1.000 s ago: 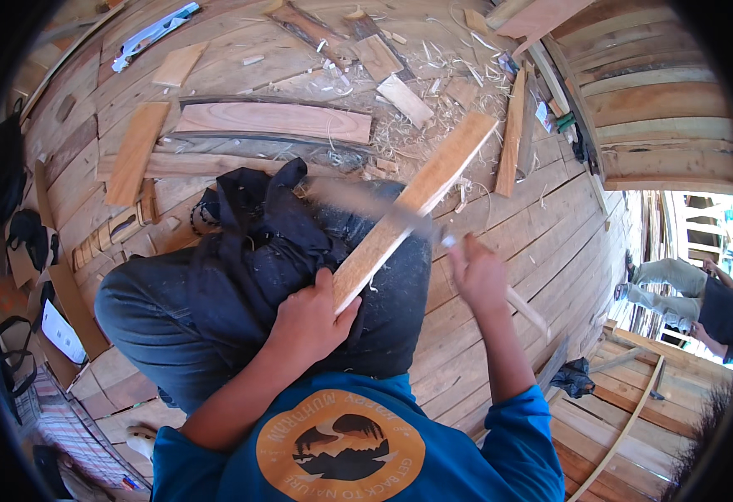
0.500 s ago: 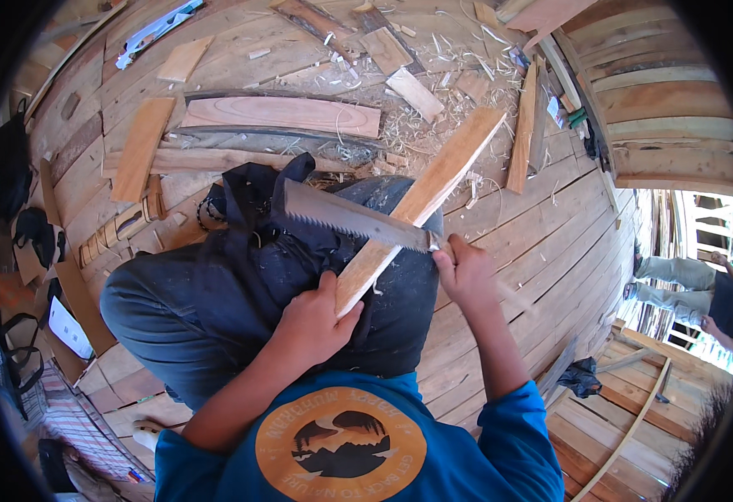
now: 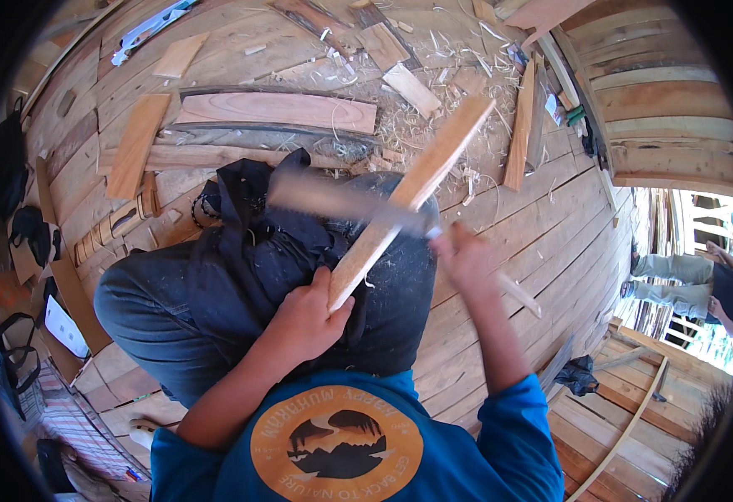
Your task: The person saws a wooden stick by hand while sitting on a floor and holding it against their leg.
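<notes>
Two bare hands share the work: the left hand [image 3: 308, 316] has its fingers closed around the near end of a narrow wooden strip [image 3: 426, 177], thumb on the upper face, while the right hand [image 3: 467, 258], softened by blur, has its fingers wrapped about the handle of a saw [image 3: 333, 199]. The strip lies over the right thigh [image 3: 400, 268] of the seated person, its far end reaching out above the wooden floor [image 3: 513, 226]. It looks stiff and fairly light, with a dry, grippy surface that is unlikely to slip or break, though its pale edge might shed splinters; the near end, well apart from the blade, seems the sound place to hold it. The saw's blade is probably thin and springy, best governed by the handle. The strip's long axis slants away from the body and to the right, from the left hand to the free end. The blade crosses it near mid-length, its tip pointing left and slightly away, above dark cloth [image 3: 245, 234] on the lap; blur hides whether the teeth touch wood. Beyond lie a pinkish board [image 3: 278, 111] and scattered shavings [image 3: 467, 63].
</notes>
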